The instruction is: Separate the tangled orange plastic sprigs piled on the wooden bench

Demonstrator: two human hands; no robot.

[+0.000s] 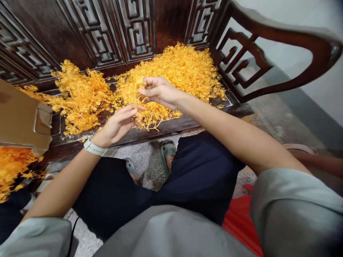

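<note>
A large heap of yellow-orange plastic flower pieces (184,67) lies on the dark wooden bench seat. My right hand (160,93) is at the heap's near left side, its thumb and fingers pinched on a thin yellow plastic flower piece (139,84). Just below and to the left, my left hand (120,123), with a pale watch on the wrist, has its fingers curled around yellow flower stems (139,116). Some stems hang below the fingertips over the bench edge. How many pieces each hand holds is hidden. A second, looser pile of yellow flower pieces (83,96) lies left of my hands.
The wooden bench (182,125) has a carved lattice back (136,28) and a curved armrest (284,35) at right. A cardboard box (21,114) stands at left, with more orange pieces (13,167) below it. Red material (241,221) lies beside my right leg.
</note>
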